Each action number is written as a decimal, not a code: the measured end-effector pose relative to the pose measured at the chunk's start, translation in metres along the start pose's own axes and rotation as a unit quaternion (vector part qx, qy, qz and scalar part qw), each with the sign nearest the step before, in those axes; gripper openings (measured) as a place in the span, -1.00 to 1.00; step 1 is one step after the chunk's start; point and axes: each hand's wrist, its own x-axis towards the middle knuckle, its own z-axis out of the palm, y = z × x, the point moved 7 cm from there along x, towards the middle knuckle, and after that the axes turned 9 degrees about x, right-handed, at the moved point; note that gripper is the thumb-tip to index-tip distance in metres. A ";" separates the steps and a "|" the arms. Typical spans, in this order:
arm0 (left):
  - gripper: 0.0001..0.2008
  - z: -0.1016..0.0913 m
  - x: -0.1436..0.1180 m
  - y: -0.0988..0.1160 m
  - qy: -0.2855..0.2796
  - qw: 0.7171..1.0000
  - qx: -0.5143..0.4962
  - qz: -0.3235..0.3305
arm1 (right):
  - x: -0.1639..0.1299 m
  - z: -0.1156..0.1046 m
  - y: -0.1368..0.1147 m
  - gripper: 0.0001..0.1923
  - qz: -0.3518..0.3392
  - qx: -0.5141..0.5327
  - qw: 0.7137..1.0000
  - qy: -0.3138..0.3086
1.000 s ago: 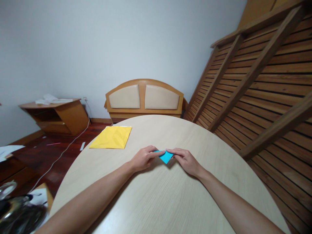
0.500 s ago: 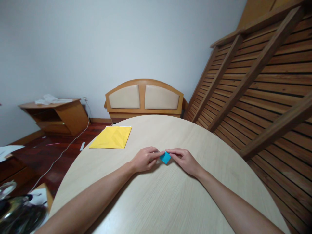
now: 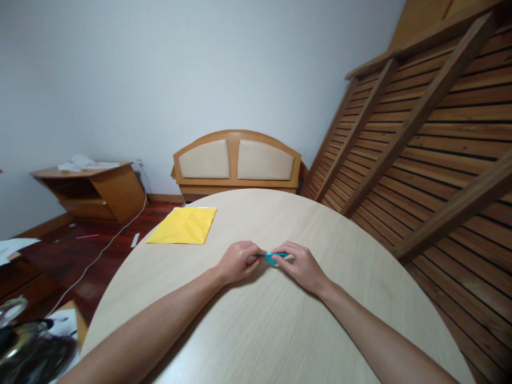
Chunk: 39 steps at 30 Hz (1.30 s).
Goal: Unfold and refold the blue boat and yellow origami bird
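Small blue folded paper (image 3: 269, 260) sits between our left hand (image 3: 239, 261) and right hand (image 3: 304, 266), over the round pale wood-grain table (image 3: 256, 330). Both hands' fingers are nearly closed, pinching its ends. We judge light, even pressure best, edges aligned, lest it crumple.

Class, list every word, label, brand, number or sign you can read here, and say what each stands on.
None can be read.
Blue paper: no lettering shows.
Yellow paper: no lettering shows.
White papers on the cabinet and at the left edge: too small or blurred to tell.
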 end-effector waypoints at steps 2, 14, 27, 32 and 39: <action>-0.84 -0.001 0.001 0.002 0.011 1.000 0.011 0.009 | 0.000 0.001 -0.004 -0.83 -0.012 -0.005 1.000 -0.005; -0.84 0.000 0.004 0.016 -0.017 0.996 0.043 0.070 | -0.001 0.006 -0.006 -0.82 -0.026 -0.039 0.998 -0.039; -0.75 0.001 0.004 0.005 -0.013 1.000 -0.002 0.003 | -0.003 0.001 0.014 -0.78 0.070 0.072 0.993 -0.056; -0.75 0.000 0.005 0.002 -0.024 0.999 -0.029 -0.025 | -0.004 -0.006 0.025 -0.75 0.112 0.122 0.986 -0.012; -0.74 0.005 0.002 -0.008 -0.030 0.995 -0.048 -0.080 | -0.003 -0.001 0.032 -0.62 0.151 0.186 0.971 0.009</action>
